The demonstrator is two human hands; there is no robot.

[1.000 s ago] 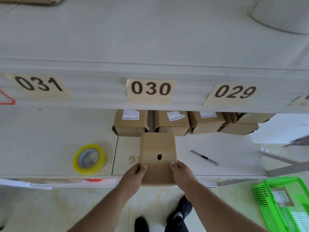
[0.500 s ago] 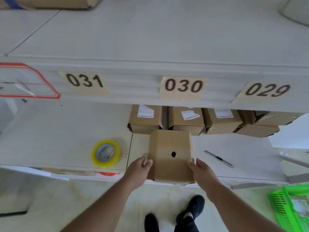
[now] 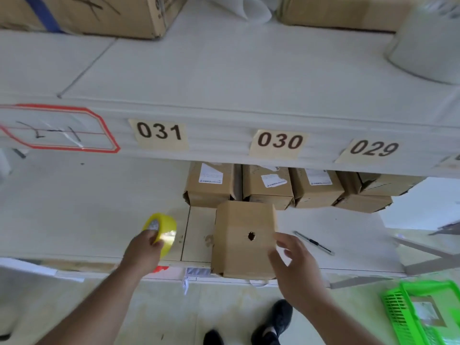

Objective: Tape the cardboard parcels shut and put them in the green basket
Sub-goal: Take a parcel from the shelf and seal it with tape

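Note:
A small cardboard parcel (image 3: 242,239) with a small hole in its top lies at the front edge of the lower shelf (image 3: 74,215). My left hand (image 3: 143,250) grips the yellow roll of tape (image 3: 161,231), tilted up off the shelf to the parcel's left. My right hand (image 3: 295,260) hovers beside the parcel's right edge, fingers spread and blurred, holding nothing. The green basket (image 3: 408,317) stands on the floor at the lower right with a parcel inside.
Several labelled cardboard parcels (image 3: 267,185) stand in a row at the back of the lower shelf. A utility knife (image 3: 313,242) lies to the right of the parcel. Big boxes (image 3: 99,13) sit on the upper shelf. My shoes (image 3: 276,322) are on the floor below.
Both hands have let go of the parcel. My left hand moved left and picked up the tape roll; my right hand drew back off the parcel's right side.

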